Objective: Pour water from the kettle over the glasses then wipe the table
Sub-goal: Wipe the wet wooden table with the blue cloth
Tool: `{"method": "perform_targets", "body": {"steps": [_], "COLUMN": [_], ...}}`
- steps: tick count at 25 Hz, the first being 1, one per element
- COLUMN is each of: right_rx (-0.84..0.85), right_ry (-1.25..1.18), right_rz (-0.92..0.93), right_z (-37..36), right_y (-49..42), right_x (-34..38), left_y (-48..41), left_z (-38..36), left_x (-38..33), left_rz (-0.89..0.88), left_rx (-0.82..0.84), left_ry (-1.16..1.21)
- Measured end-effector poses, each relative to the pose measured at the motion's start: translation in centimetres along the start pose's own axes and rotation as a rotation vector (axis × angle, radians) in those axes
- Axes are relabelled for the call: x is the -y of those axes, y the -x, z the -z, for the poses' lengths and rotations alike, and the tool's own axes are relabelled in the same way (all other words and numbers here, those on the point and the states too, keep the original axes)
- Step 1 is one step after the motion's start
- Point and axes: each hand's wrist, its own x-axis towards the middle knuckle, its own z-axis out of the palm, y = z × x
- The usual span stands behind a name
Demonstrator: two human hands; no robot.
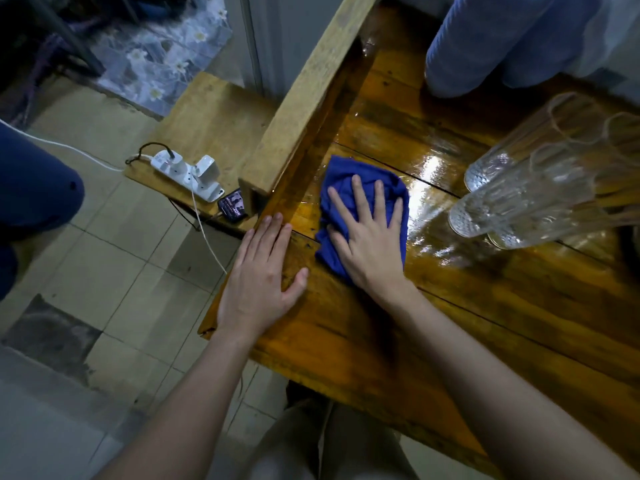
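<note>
Head view: the right hand [369,233] lies flat, fingers spread, pressing a blue cloth [360,188] onto the wet wooden table [450,306]. The left hand [263,275] rests open, palm down, on the table's left edge, holding nothing. Clear glasses [526,188] stand clustered right of the cloth.

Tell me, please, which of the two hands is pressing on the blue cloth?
The right hand: it lies flat, fingers spread, on the blue cloth. The left hand rests bare on the table edge beside it, touching no cloth.
</note>
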Motion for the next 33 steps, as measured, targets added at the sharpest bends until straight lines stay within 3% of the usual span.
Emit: {"method": "perform_targets", "body": {"steps": [5, 11, 14, 21, 24, 30, 33], "right_rx": [0.057, 0.193, 0.209, 0.154, 0.158, 0.160, 0.131], "right_ry": [0.045, 0.102, 0.104, 0.121, 0.118, 0.118, 0.087], "right_rz": [0.048, 0.343, 0.358, 0.148, 0.177, 0.356, 0.351], "right_z": [-0.1, 1.9, 2.4, 0.5, 0.4, -0.6, -1.1], "right_y": [8.9, 15.7, 16.3, 16.4, 15.3, 12.4, 11.0], "right_x": [-2.8, -13.9, -15.6, -9.8, -7.6, -0.1, 3.6], "left_y": [0.2, 0.4, 0.3, 0.5, 1.0, 4.4, 4.9], "left_z": [-0.1, -0.1, -0.2, -0.1, 0.2, 0.6, 0.4], "left_x": [-0.1, 0.1, 0.2, 0.2, 0.6, 2.0, 1.9], "left_rz": [-0.006, -0.022, -0.028, -0.030, -0.003, 0.035, 0.052], "left_rx": [-0.022, -0.044, -0.052, -0.090, -0.116, -0.077, -0.093], "left_ry": [0.005, 0.013, 0.006, 0.085, 0.170, 0.026, 0.008]}}
